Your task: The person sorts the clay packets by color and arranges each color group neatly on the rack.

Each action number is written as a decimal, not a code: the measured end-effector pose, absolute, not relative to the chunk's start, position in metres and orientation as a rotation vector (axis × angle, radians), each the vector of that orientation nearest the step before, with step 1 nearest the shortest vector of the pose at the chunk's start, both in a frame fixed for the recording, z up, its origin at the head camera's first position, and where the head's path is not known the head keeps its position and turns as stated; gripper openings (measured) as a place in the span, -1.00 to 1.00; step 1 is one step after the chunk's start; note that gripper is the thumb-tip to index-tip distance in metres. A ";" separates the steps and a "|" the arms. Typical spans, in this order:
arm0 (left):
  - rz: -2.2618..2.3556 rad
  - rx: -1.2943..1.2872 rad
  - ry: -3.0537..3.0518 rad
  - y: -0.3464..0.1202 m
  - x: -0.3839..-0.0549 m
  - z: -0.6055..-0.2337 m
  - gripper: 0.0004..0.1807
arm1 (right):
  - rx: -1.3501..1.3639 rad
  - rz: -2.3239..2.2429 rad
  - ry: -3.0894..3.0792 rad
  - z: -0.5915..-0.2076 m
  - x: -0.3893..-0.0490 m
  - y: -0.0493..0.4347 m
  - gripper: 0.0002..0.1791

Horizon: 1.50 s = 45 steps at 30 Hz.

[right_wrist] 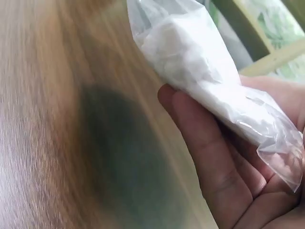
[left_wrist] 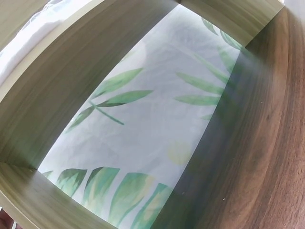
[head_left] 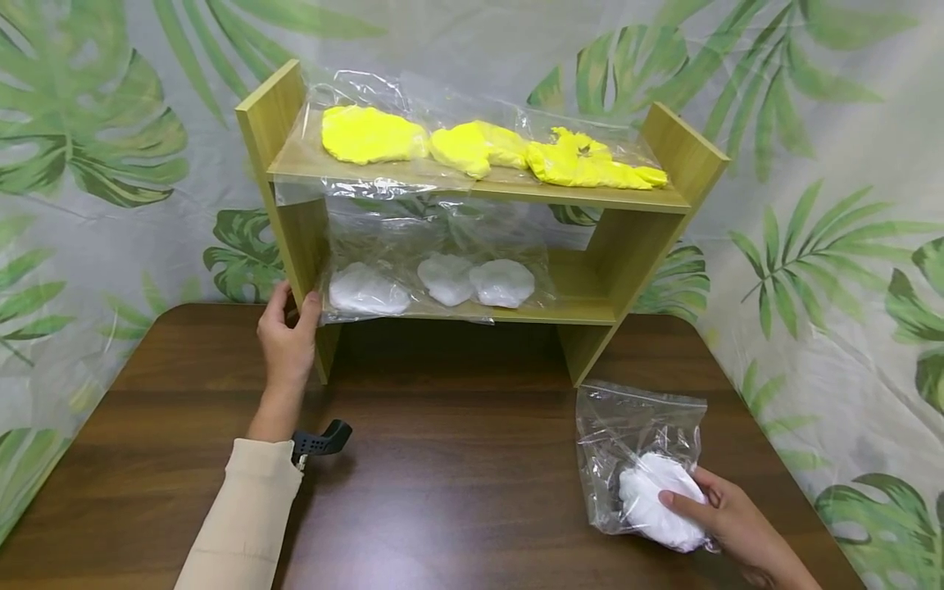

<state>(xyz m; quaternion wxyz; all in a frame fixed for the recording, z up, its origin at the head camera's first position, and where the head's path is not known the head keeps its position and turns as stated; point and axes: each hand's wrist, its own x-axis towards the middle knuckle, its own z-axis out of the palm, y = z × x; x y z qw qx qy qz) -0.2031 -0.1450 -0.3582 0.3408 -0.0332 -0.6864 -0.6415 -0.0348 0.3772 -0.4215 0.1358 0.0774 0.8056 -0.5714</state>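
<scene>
In the head view my right hand (head_left: 726,516) holds a clear zip bag (head_left: 601,459) with a soft white lump (head_left: 660,500) inside, thumb on top. The right wrist view shows the fingers (right_wrist: 205,138) beneath this bag, pinching it above the table. My left hand (head_left: 290,328) grips the left side panel of a small wooden shelf (head_left: 442,318), thumb at its front edge. On the lower board lie three white lumps (head_left: 369,288) in clear bags. Three bagged yellow lumps (head_left: 372,133) lie on the top board. No hand shows in the left wrist view.
The shelf stands at the back of a dark brown wooden table (head_left: 428,492). Behind it hangs a leaf-patterned cloth (head_left: 472,41). A black strap device (head_left: 324,438) is on the left wrist. The lower board's right end (head_left: 583,307) is bare.
</scene>
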 end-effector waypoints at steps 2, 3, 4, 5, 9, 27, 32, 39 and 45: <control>-1.664 -0.083 -1.790 -0.145 -0.202 -0.359 -0.63 | 0.194 -1.675 2.336 -0.419 -0.034 0.374 -0.22; -1.662 -0.082 -1.792 -0.145 -0.202 -0.359 -0.64 | 0.174 -1.683 2.336 -0.418 -0.033 0.373 -0.23; -1.663 -0.080 -1.793 -0.145 -0.202 -0.359 -0.64 | 0.154 -1.695 2.333 -0.416 -0.032 0.372 -0.25; -1.661 -0.078 -1.795 -0.145 -0.202 -0.359 -0.64 | 0.133 -1.706 2.335 -0.415 -0.031 0.371 -0.26; -1.662 -0.087 -1.802 -0.143 -0.203 -0.360 -0.63 | 0.020 -1.769 2.308 -0.408 -0.028 0.365 -0.53; -1.671 -0.081 -1.800 -0.144 -0.203 -0.358 -0.64 | -0.391 -1.931 2.208 -0.362 -0.020 0.329 -0.59; -1.666 -0.097 -1.786 -0.145 -0.203 -0.358 -0.64 | -0.511 -1.978 2.142 -0.353 -0.021 0.322 -0.54; -1.660 -0.098 -1.785 -0.146 -0.204 -0.359 -0.64 | -0.575 -1.998 2.201 -0.337 -0.028 0.304 -0.59; -1.664 -0.091 -1.789 -0.146 -0.204 -0.360 -0.63 | -0.716 -2.008 2.166 -0.328 -0.042 0.289 -0.57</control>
